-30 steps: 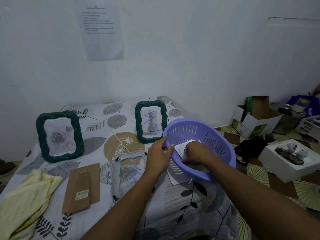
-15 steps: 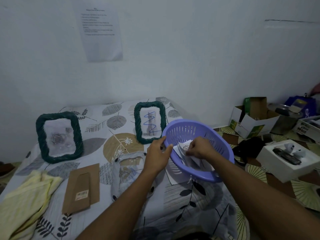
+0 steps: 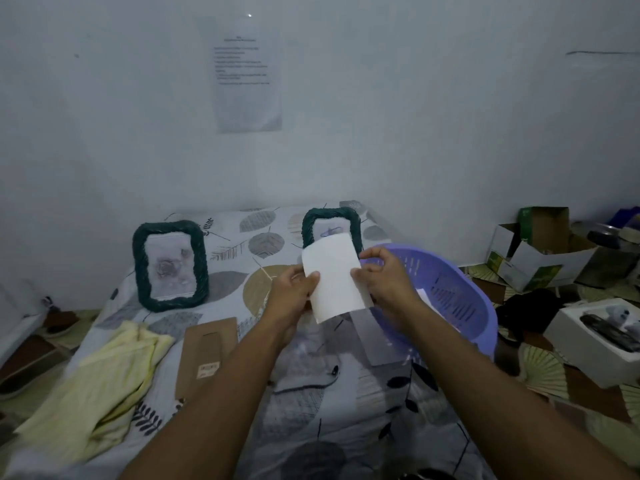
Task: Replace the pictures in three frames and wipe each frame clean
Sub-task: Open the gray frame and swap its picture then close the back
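Observation:
I hold a white picture sheet (image 3: 334, 277) upright above the bed, blank back toward me. My left hand (image 3: 292, 292) pinches its left edge and my right hand (image 3: 382, 277) pinches its right edge. Two green woven frames stand at the back: the left frame (image 3: 170, 265) shows a grey picture, the right frame (image 3: 330, 225) is partly hidden behind the sheet. A purple basket (image 3: 460, 306) lies at the right with more white paper inside. A brown frame backing board (image 3: 207, 355) lies flat on the patterned sheet. A yellow cloth (image 3: 104, 379) lies at the left.
A clear or glass pane (image 3: 377, 337) lies on the bed beside the basket. Open cardboard boxes (image 3: 533, 251) and a white box with small items (image 3: 595, 334) sit on the floor at right. The wall with a taped paper (image 3: 247, 77) is close behind the frames.
My right hand lifted a white sheet out of the purple basket. My left hand let go of the basket rim and took the sheet's left edge. The view shifted left.

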Motion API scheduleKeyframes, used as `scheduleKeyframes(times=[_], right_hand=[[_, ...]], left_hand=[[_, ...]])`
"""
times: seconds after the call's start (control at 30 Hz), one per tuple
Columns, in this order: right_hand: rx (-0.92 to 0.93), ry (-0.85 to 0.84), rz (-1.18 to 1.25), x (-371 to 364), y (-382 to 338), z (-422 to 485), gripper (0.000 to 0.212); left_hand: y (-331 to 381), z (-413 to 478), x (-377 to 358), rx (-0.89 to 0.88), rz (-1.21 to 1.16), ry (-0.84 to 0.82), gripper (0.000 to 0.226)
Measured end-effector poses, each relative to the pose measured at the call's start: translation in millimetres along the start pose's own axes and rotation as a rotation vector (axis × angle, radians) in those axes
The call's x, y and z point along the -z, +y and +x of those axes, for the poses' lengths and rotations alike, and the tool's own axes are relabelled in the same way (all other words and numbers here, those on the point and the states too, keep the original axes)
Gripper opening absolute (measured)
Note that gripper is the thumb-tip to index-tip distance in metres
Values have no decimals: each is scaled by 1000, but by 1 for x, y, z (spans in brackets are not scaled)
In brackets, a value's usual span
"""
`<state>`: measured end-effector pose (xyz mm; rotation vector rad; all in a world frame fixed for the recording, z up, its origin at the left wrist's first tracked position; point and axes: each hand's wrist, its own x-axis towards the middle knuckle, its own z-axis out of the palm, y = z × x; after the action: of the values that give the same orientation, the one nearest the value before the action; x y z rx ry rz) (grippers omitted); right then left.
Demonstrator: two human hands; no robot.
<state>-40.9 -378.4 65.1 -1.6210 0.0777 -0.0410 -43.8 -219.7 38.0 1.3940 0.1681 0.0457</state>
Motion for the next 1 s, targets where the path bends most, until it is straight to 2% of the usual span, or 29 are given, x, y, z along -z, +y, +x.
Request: scheduleKeyframes(times=[0.07,0.23,0.33,0.43,0.53,0.73,1.0], right_hand=[[32,-25,-156,-15,19,-4,29],[141,-103,-638,-47,66,-16,45],[206,-137,-843,-56,87,-23,49],[320,-109,-1028,-56,101,-27,45],[396,-78,-1113,-51,112,-27,40],[422,-129,-989,-49,126,-21,39],[451,-171,-944,-57,126,-17,36]], left_hand=[[-5,0,25,-57,98,60,30],[-34,-9,65,-209,737,170,48],[-55,-10,77,-298,1036,122,53],[-72,-8,85,-393,1339,114,50],[-81,-9,91,-414,1349,121,43],[-89,-12,99,-422,1219,39,48],[-91,-18,113,-480,1101,75,37]])
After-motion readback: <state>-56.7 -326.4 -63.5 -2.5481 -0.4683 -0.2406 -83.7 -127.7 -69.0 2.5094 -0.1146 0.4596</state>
